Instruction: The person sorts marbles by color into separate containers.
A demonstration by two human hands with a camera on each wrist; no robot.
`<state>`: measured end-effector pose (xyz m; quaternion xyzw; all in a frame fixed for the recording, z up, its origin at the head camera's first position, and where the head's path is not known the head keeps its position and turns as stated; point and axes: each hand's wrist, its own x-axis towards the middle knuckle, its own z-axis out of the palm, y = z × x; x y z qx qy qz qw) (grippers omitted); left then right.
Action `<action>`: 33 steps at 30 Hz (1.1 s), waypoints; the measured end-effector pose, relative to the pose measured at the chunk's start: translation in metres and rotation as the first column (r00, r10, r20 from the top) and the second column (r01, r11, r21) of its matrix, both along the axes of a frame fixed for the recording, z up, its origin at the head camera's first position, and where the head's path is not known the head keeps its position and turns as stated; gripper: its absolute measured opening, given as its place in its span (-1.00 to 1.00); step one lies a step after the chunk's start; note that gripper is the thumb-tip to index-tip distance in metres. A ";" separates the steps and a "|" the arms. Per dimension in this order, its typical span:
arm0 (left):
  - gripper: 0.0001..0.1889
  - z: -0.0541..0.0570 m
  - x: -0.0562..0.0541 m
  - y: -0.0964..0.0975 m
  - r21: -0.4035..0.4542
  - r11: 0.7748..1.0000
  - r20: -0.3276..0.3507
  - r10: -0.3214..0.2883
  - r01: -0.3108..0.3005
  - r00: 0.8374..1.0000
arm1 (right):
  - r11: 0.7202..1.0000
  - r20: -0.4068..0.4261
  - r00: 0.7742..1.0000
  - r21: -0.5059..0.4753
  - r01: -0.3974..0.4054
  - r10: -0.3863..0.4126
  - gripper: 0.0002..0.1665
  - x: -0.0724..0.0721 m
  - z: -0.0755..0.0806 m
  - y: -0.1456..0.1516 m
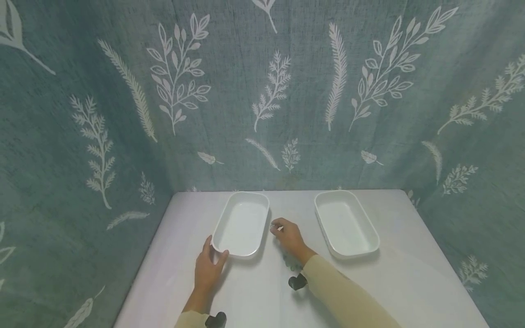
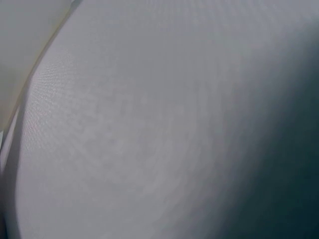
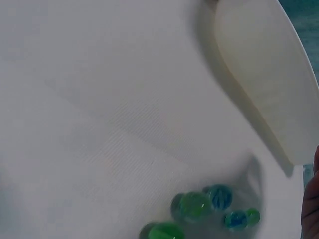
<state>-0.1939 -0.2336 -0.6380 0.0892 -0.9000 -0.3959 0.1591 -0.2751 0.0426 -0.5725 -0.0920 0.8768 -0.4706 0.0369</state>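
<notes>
A white rectangular tray (image 1: 241, 223) lies on the left part of the table. My left hand (image 1: 208, 269) rests at its near left corner, with spread thumb and fingers touching the rim. Just beyond the tray's right side, my right hand (image 1: 290, 237) pinches a small glassy marble (image 1: 272, 226), mostly hidden by the fingertips. Under the right wrist several green and blue glass marbles (image 3: 194, 205) lie on the table, partly covered by the forearm in the head view. The left wrist view shows only a strip of tray wall (image 2: 30, 45).
A second white tray (image 1: 346, 223) stands to the right of my right hand. Both trays sit on a white-covered table (image 1: 254, 296). Green leaf-patterned cloth (image 1: 229, 91) hangs behind the table and along both sides.
</notes>
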 end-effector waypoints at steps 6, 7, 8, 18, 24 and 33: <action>-0.09 0.001 0.002 0.002 -0.009 1.000 0.013 0.003 -0.003 1.000 | 1.000 -0.002 1.000 -0.010 0.007 -0.007 -0.64 -0.004 0.000 -0.010; -0.09 0.002 0.002 0.002 -0.008 1.000 0.018 0.004 -0.004 1.000 | 1.000 -0.003 1.000 -0.017 0.007 -0.008 -0.64 -0.004 0.002 -0.011; -0.09 0.002 0.003 0.002 -0.007 1.000 0.023 0.004 -0.004 1.000 | 1.000 0.001 1.000 -0.019 0.010 -0.010 -0.64 -0.004 0.003 -0.013; -0.12 0.002 0.002 0.002 0.001 1.000 -0.016 0.002 -0.002 1.000 | 1.000 0.029 0.999 -0.005 0.031 -0.031 -0.70 -0.004 0.010 -0.025; -0.12 0.002 0.003 0.003 0.006 1.000 -0.014 0.010 -0.010 1.000 | 0.999 0.038 0.998 0.011 0.040 -0.041 -0.70 -0.007 0.009 -0.028; -0.10 0.002 0.003 0.002 0.012 1.000 -0.001 0.007 -0.007 1.000 | 1.000 0.018 1.000 -0.011 0.015 -0.015 -0.73 -0.010 0.002 -0.030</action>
